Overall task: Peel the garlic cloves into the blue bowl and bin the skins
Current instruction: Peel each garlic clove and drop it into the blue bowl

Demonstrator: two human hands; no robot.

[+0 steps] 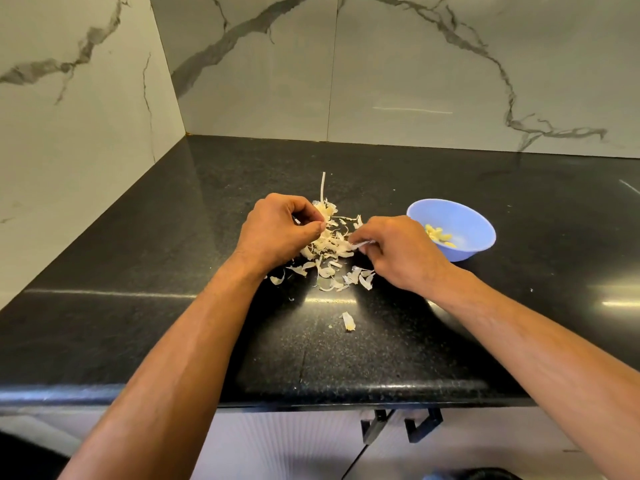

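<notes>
Marble wall (415, 64) behind, pale with grey veins, wrapping round the corner on the left. Below it the black speckled tabletop (173, 323), glossy, catching strips of light near the front edge. White cabinet doors (277, 445) underneath with two dark handles (401, 426).

Both forearms reach in from the near side. The blue bowl (474, 220) sits to the right of the hands, just beyond the right one, and there are peeled cloves (439, 234) lying inside it, pale yellow.

Between the hands, a loose heap of garlic skins (329, 251) spread over the tabletop, with a thin stalk (323, 185) poking up at the far side. The left hand (277, 230) has its fingers curled in, thumb and fingertips pinched together at the edge of the heap (what exactly it holds, I cannot make out). The right hand (398, 251) pinches a papery strip of skin (362, 243) between thumb and fingers, low over the pile.

One stray skin (348, 321) lies alone nearer the front edge, well apart from the rest.
</notes>
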